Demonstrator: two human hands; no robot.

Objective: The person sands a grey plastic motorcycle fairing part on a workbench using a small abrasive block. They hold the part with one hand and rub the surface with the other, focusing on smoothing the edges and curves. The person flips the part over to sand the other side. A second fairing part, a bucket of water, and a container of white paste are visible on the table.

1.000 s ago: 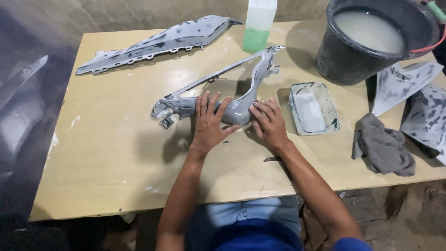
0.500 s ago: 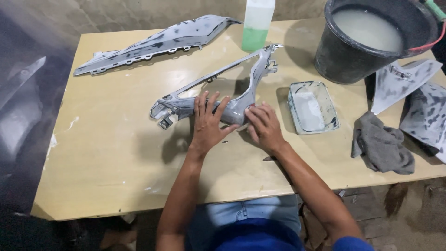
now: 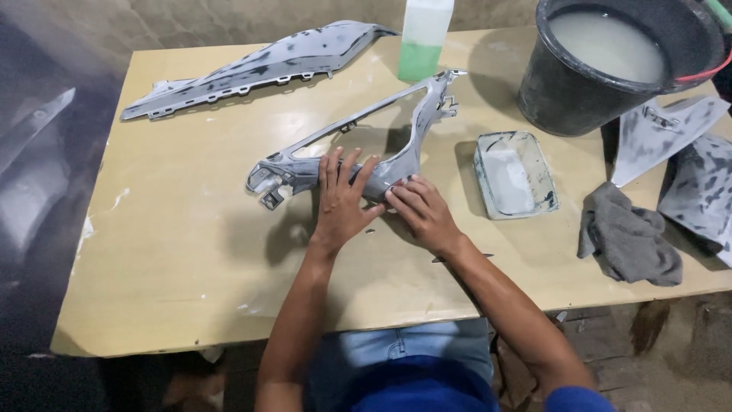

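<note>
Head view showed the grey frame-shaped plastic panel (image 3: 358,149) lying near the middle of the pale worktop (image 3: 168,252), its narrow end reaching toward the green-filled bottle (image 3: 422,38). The left hand (image 3: 341,202) lay flat on the panel's thick lower end, fingers (image 3: 335,164) spread wide. The right hand (image 3: 423,214) pressed beside it, fingers bunched together on the panel's edge; whether they pinched anything could not be told. Right of the panel, just apart, sat a shallow rectangular tray (image 3: 515,174), then a crumpled grey rag (image 3: 629,240) near the worktop's right edge. A dark bucket (image 3: 579,84) of cloudy liquid stood beyond the tray. Another long grey panel (image 3: 252,69) lay along the far edge. Left of the held panel, the worktop lay bare to its edge.
</note>
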